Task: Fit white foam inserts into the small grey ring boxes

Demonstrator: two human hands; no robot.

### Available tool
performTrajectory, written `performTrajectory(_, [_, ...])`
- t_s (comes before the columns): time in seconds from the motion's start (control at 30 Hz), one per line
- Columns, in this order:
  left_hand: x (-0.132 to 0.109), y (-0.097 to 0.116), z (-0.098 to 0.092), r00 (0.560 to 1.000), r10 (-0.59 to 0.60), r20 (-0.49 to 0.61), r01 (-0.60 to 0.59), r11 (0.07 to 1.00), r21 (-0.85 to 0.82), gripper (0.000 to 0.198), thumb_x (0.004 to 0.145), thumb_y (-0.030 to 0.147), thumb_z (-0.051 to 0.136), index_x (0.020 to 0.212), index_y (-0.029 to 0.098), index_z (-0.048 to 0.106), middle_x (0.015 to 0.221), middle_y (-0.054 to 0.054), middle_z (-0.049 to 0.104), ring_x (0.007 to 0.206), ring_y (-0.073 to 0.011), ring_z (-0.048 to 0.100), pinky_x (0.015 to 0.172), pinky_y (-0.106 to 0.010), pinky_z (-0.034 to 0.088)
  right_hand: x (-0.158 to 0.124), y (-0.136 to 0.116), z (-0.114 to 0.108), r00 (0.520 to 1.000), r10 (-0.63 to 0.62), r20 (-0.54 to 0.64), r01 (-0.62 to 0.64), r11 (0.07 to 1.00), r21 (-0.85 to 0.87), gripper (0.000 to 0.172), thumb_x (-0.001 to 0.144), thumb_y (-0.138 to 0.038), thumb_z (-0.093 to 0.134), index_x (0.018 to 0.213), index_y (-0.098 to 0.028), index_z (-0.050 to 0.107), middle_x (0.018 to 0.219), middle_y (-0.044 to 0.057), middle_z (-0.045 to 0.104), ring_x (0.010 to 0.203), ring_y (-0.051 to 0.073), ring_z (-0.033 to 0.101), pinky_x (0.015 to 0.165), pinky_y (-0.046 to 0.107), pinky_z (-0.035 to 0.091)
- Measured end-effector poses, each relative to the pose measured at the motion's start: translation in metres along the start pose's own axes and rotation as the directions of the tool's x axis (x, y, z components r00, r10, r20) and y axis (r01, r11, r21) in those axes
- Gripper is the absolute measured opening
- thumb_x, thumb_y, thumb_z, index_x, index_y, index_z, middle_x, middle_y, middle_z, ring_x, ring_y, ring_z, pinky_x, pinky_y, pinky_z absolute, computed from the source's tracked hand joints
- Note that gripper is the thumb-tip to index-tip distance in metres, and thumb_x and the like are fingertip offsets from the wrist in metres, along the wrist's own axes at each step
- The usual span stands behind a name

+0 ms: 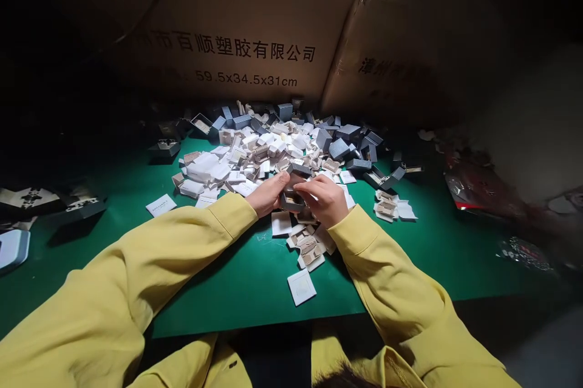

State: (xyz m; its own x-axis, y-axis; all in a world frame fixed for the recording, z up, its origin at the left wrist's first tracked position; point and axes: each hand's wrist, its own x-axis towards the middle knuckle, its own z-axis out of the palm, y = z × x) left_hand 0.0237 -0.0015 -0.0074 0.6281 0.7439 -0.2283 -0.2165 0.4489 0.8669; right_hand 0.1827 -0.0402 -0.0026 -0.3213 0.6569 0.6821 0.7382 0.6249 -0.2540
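Note:
In the middle of the table, my left hand (269, 194) grips the left side of a small dark hinged box (291, 200), which stands open. My right hand (326, 198) is closed, its thumb and fingertips pressed together at the box's opening. Whatever those fingertips pinch is hidden. Just below the hands lie unfolded cardboard inserts (310, 249) and a square white card (301, 287). A big heap of white papers and folded inserts (209, 166) spreads behind them.
Several dark blue-grey boxes (348, 133) are piled behind and right of the heap. Large cardboard cartons (255, 5) wall off the back of the green table (218, 297). Open boxes (82, 209) sit at left, plastic bags (473, 184) at right.

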Motion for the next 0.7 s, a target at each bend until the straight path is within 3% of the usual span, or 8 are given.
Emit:
performTrajectory(0.17, [0.0024, -0.0053, -0.0033, 0.999, 0.046, -0.02, -0.046, 0.999, -0.026, 0.051, 0.07, 0.056, 0.06, 0.098, 0.014, 0.052, 0.077, -0.005, 0.063, 0.063, -0.0169, 0.062, 0.055, -0.032, 0.053, -0.0004, 0.0041, -0.0012, 0.999, -0.026, 0.047, 0.024, 0.999, 0.048, 0.019, 0.087, -0.023, 0.051, 0.083, -0.019, 0.069, 0.073, 0.003, 0.07, 0.059, 0.011, 0.054, 0.053, 0.023, 0.044])
performTrajectory(0.47, [-0.0007, -0.0029, -0.0001, 0.999, 0.045, 0.02, -0.044, 0.999, -0.031, 0.055, 0.072, 0.055, 0.059, 0.11, 0.017, 0.048, 0.101, -0.011, 0.063, 0.078, -0.0209, 0.064, 0.06, -0.034, 0.055, -0.0037, 0.0057, -0.0018, 0.991, -0.031, 0.132, 0.026, 0.999, 0.034, 0.021, 0.084, -0.015, 0.049, 0.086, -0.021, 0.069, 0.074, 0.003, 0.069, 0.065, 0.012, 0.056, 0.056, 0.022, 0.044])
performTrajectory(0.7, [-0.0003, -0.0038, -0.001, 0.998, 0.049, 0.033, -0.048, 0.999, -0.023, 0.056, 0.071, 0.055, 0.061, 0.109, 0.017, 0.046, 0.098, -0.01, 0.063, 0.076, -0.02, 0.064, 0.06, -0.035, 0.054, -0.0054, 0.0062, 0.0, 0.983, -0.058, 0.174, 0.05, 0.997, 0.05, 0.022, 0.081, -0.01, 0.05, 0.089, -0.021, 0.067, 0.079, 0.003, 0.069, 0.07, 0.013, 0.056, 0.061, 0.023, 0.045])
